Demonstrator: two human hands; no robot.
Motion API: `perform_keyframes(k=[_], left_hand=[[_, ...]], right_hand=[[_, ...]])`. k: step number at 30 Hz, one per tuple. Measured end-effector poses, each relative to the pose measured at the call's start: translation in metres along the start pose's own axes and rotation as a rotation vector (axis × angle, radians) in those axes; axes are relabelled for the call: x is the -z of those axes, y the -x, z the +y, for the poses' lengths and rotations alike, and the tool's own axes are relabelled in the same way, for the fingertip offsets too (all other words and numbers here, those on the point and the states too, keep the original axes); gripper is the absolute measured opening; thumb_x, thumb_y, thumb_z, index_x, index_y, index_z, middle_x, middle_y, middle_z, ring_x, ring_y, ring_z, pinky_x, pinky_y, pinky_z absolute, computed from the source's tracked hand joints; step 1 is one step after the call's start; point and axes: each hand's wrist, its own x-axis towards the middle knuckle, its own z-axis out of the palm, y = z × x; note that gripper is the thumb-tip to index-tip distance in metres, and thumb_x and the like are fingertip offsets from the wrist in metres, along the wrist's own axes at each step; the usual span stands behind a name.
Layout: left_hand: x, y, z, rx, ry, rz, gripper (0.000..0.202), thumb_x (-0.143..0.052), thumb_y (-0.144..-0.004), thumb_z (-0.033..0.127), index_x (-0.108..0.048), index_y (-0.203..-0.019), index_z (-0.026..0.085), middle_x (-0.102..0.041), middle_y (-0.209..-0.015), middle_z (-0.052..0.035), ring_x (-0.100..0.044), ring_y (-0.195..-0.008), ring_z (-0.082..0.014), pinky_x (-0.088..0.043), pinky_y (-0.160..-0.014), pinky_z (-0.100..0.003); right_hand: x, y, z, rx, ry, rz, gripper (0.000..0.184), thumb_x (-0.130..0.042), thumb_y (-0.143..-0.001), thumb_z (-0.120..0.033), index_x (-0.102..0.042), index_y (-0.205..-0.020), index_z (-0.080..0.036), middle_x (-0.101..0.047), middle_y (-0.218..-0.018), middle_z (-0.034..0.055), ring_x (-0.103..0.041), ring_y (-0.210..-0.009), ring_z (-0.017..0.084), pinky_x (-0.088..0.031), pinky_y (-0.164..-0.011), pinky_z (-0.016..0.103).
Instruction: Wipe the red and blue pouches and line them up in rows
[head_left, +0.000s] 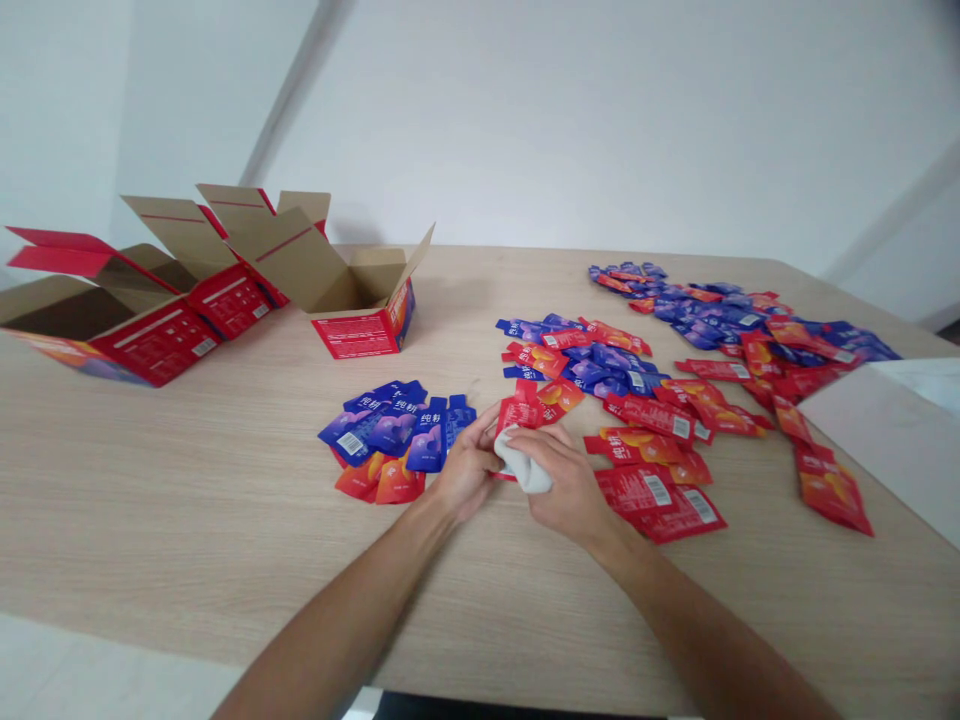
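My left hand is closed on the edge of a red pouch, held over the middle of the table. In my right hand is a bunched white cloth, pressed against the pouch's face and hiding much of it. Just left of my hands lies a small group of blue pouches, with orange-red pouches partly under them. On the other side, red pouches lie flat close to my right hand, and a mixed pile of blue and red pouches sits behind it.
Several open red cartons stand at the back left, among them a small carton and a larger one. A long heap of pouches spreads across the far right. A white sheet or box edge covers the table's right side.
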Motion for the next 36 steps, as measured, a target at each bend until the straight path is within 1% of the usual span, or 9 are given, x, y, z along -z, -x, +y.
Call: perform_keyframes(k=[6,10,13,17,20,23,27,32,36], left_hand=[[-0.006,0.005,-0.003,0.086,-0.015,-0.083,0.096,-0.057,-0.047,-0.009,-0.059,-0.138,0.023,-0.067,-0.131,-0.0119,-0.069,-0.091,-0.0223,-0.045,-0.065,-0.023],[-0.002,0.002,-0.002,0.048,-0.017,-0.011,0.093,-0.059,-0.051,-0.006,-0.059,-0.139,0.024,-0.068,-0.13,-0.0096,-0.068,-0.094,-0.0219,-0.047,-0.069,-0.025],[-0.001,-0.003,0.002,0.017,0.014,0.065,0.074,-0.063,-0.064,0.005,-0.061,-0.137,0.021,-0.069,-0.128,-0.0094,-0.066,-0.103,-0.0243,-0.049,-0.081,-0.03],[0.001,-0.007,0.006,-0.042,-0.046,0.129,0.057,-0.067,-0.076,0.016,-0.065,-0.133,0.02,-0.068,-0.13,-0.0092,-0.064,-0.112,-0.0244,-0.047,-0.094,-0.033],[0.005,-0.009,0.008,-0.108,-0.177,0.175,0.053,-0.072,-0.08,0.024,-0.065,-0.133,0.022,-0.066,-0.133,-0.0086,-0.062,-0.118,-0.0248,-0.045,-0.1,-0.034],[0.015,-0.012,0.013,-0.253,-0.468,0.18,0.046,-0.071,-0.084,0.032,-0.067,-0.129,0.024,-0.064,-0.136,-0.0086,-0.057,-0.125,-0.0266,-0.042,-0.106,-0.038],[0.033,-0.017,0.022,-0.493,-1.162,0.269,0.036,-0.066,-0.086,0.026,-0.072,-0.121,0.026,-0.057,-0.142,-0.0088,-0.05,-0.132,-0.0264,-0.035,-0.113,-0.043],[0.05,-0.019,0.027,-0.378,-1.802,0.513,0.032,-0.06,-0.087,0.022,-0.074,-0.115,0.028,-0.057,-0.139,-0.0106,-0.046,-0.13,-0.0353,-0.035,-0.106,-0.056],[0.047,-0.02,0.026,-0.38,-1.928,0.59,0.029,-0.054,-0.09,0.023,-0.074,-0.111,0.022,-0.06,-0.135,-0.0137,-0.042,-0.133,-0.0367,-0.03,-0.108,-0.056]], right_hand=[[0.013,-0.006,0.006,-0.168,0.137,0.261,0.055,-0.058,-0.073,-0.005,-0.065,-0.123,-0.027,-0.069,-0.123,0.0064,-0.06,-0.113,0.027,-0.051,-0.097,0.044],[0.004,-0.003,0.003,-0.115,0.074,0.122,0.062,-0.056,-0.067,0.0,-0.065,-0.122,-0.026,-0.07,-0.121,0.0052,-0.062,-0.111,0.026,-0.053,-0.094,0.042],[0.0,-0.001,0.001,-0.106,0.006,0.016,0.06,-0.057,-0.066,0.0,-0.066,-0.119,-0.027,-0.072,-0.117,0.0043,-0.065,-0.106,0.025,-0.055,-0.09,0.039],[0.006,-0.003,0.017,-0.27,0.066,0.071,0.048,-0.062,-0.071,-0.007,-0.067,-0.116,-0.025,-0.072,-0.111,0.0069,-0.066,-0.102,0.027,-0.055,-0.086,0.04],[0.007,-0.003,0.04,-0.354,0.192,0.063,0.051,-0.063,-0.074,-0.01,-0.063,-0.123,-0.02,-0.067,-0.124,0.0124,-0.062,-0.114,0.031,-0.05,-0.098,0.047],[0.004,-0.002,0.058,-0.404,0.299,-0.086,0.055,-0.064,-0.074,-0.011,-0.059,-0.128,-0.016,-0.064,-0.128,0.0156,-0.059,-0.118,0.032,-0.046,-0.101,0.047],[0.001,-0.002,0.053,-0.518,0.362,-0.322,0.054,-0.066,-0.075,-0.015,-0.059,-0.129,-0.015,-0.068,-0.115,0.0142,-0.06,-0.109,0.03,-0.048,-0.092,0.038],[0.002,-0.003,0.022,-0.449,0.26,-0.463,0.049,-0.067,-0.072,-0.01,-0.065,-0.12,-0.021,-0.069,-0.108,0.0099,-0.062,-0.103,0.026,-0.048,-0.086,0.033],[0.001,-0.003,0.009,-0.394,0.184,-0.43,0.044,-0.065,-0.071,-0.007,-0.067,-0.112,-0.021,-0.07,-0.104,0.0078,-0.063,-0.098,0.024,-0.047,-0.086,0.031]])
